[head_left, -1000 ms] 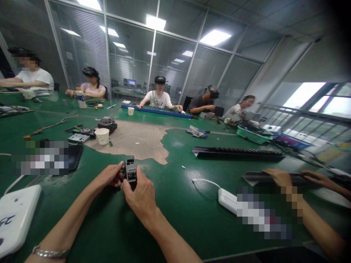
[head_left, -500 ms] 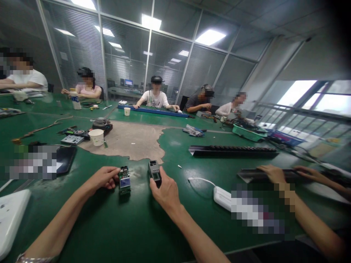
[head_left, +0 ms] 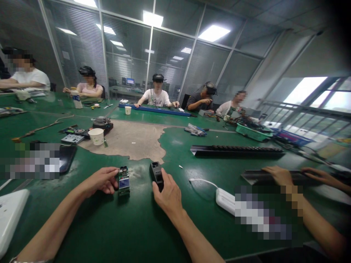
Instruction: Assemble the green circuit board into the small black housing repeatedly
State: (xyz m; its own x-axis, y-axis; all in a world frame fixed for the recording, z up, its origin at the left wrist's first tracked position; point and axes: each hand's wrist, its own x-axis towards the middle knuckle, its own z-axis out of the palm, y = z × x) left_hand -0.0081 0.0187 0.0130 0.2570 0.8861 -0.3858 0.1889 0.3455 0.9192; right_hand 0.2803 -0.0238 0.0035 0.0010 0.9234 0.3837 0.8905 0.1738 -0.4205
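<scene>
Circuit module (head_left: 124,181), a small green board with a blue screen on its face, stands upright on the green tabletop (head_left: 115,226) near the edge closest to the person, and the left hand (head_left: 102,180) pinches its left side with fingers (head_left: 112,171) curled over its top corner. Just to its right, apart from it, a dark grey housing (head_left: 157,173) stands on the tabletop with its open end upward; the right hand (head_left: 169,194) grasps it from behind and below, fingers wrapped round its lower part, thumb on the near side. The two pieces do not touch. Beyond them, toward the middle of the tabletop, lies a worn patch (head_left: 131,140) where the green covering is gone and bare brown shows. At the left of that patch stands a white paper cup (head_left: 96,136), with a few small electronic parts (head_left: 76,134) beside it. A dark tablet (head_left: 65,157) lies farther left. To the right of the housing a white power strip (head_left: 225,196) with a white cord lies near the close edge, and past it a long black rail (head_left: 236,151) stretches across. At the right edge a co-worker's hands (head_left: 279,175) rest on another dark rail. Several people sit along the far edge of the tabletop, by a long blue tray (head_left: 155,110) and a green basket (head_left: 252,133).
</scene>
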